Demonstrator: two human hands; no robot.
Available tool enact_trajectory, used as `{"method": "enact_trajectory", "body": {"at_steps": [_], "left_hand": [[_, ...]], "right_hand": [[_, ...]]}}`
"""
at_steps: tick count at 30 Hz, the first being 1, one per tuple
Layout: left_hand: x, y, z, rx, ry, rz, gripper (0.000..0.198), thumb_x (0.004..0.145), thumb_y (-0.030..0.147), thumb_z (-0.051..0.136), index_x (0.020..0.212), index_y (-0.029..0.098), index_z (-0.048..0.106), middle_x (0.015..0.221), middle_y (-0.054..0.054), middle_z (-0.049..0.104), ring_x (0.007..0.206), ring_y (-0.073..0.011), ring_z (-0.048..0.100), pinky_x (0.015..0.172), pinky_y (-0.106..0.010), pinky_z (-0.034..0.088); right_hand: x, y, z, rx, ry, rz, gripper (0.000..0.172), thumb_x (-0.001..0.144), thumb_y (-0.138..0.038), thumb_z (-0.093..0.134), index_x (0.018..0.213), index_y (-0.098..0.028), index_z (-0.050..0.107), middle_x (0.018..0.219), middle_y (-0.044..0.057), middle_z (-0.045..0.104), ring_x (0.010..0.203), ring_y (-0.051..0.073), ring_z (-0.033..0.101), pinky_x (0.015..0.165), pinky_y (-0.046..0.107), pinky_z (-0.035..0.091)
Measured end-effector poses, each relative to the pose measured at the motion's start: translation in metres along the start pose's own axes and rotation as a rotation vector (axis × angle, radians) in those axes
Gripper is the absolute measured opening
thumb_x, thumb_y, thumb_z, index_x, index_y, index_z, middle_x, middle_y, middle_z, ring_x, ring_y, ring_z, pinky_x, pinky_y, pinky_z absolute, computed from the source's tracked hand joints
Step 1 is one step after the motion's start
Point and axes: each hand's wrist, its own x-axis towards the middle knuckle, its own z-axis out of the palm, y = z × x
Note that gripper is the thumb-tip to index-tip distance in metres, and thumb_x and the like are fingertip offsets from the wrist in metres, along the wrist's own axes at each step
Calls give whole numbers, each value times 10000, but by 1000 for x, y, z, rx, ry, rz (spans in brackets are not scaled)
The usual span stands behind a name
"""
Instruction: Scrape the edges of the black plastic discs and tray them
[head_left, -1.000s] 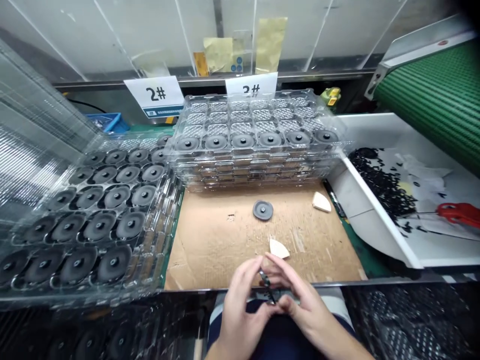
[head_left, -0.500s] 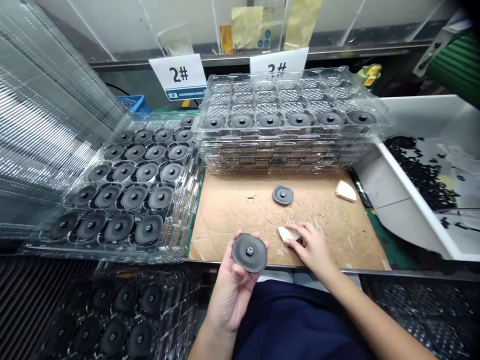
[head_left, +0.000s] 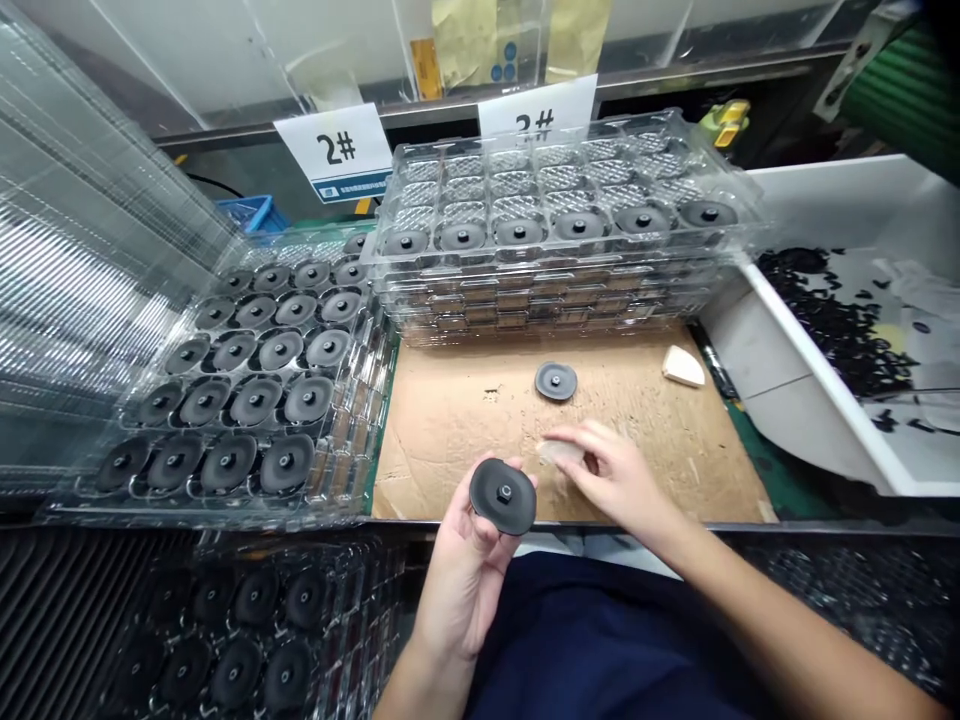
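My left hand (head_left: pixel 463 570) grips a black rounded disc (head_left: pixel 491 510) by its edges, its face with the central stud turned up towards me. Just right of it, my right hand (head_left: pixel 619 475) pinches a small white wedge-shaped piece (head_left: pixel 556 452), blurred by motion and apart from the disc. Both hands are over a cardboard sheet (head_left: pixel 442 430). Beyond them on the cardboard lies a similar disc (head_left: pixel 556 382), flat with its stud up. A second white wedge (head_left: pixel 682 366) rests near the cardboard's right side.
Clear compartment trays (head_left: pixel 525 290) are stacked behind the cardboard, several discs in the front row. To the left, another tray stack (head_left: pixel 352 440) holds rows of discs. A white bin (head_left: pixel 832 400) with small black pieces stands right. More disc-filled trays (head_left: pixel 345 620) sit lower left.
My right hand has lifted slightly and shifted left with the white wedge. The disc in my left hand has tilted a little. The whole view has shifted slightly.
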Motion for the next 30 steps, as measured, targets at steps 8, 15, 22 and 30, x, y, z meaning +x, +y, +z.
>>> {"method": "enact_trajectory", "body": {"at_steps": [8,15,22,30], "left_hand": [[-2,-5,11,14,2,-53,617,520,346,850,1096,285,640,1120,-20,684,1017,-197,633,841,-225,515],[-5,0,14,21,-96,-32,657,462,401,856,1077,272,668,1058,-22,711,957,-204,656,911,-278,496],[-7,1,27,93,-103,-83,545,535,376,832,1042,236,688,1041,-50,712,1046,-235,622,987,-321,441],[-7,-2,26,15,-160,-147,668,436,413,860,1060,265,674,1054,-23,699,1021,-205,615,958,-289,434]], "right_hand": [[2,-84,-29,169,-248,-247,222,893,-127,458,1029,-179,626,844,31,672,710,153,567,656,284,453],[-2,-81,-34,169,-117,-308,256,905,-115,398,1074,-121,590,876,73,667,764,167,568,723,304,473],[3,-80,-38,91,10,-335,269,907,-126,387,1073,-73,593,844,94,666,740,182,565,682,330,463],[-11,-69,-69,-112,-49,-230,232,899,-106,444,1036,-125,630,707,19,616,612,137,499,581,278,384]]}}
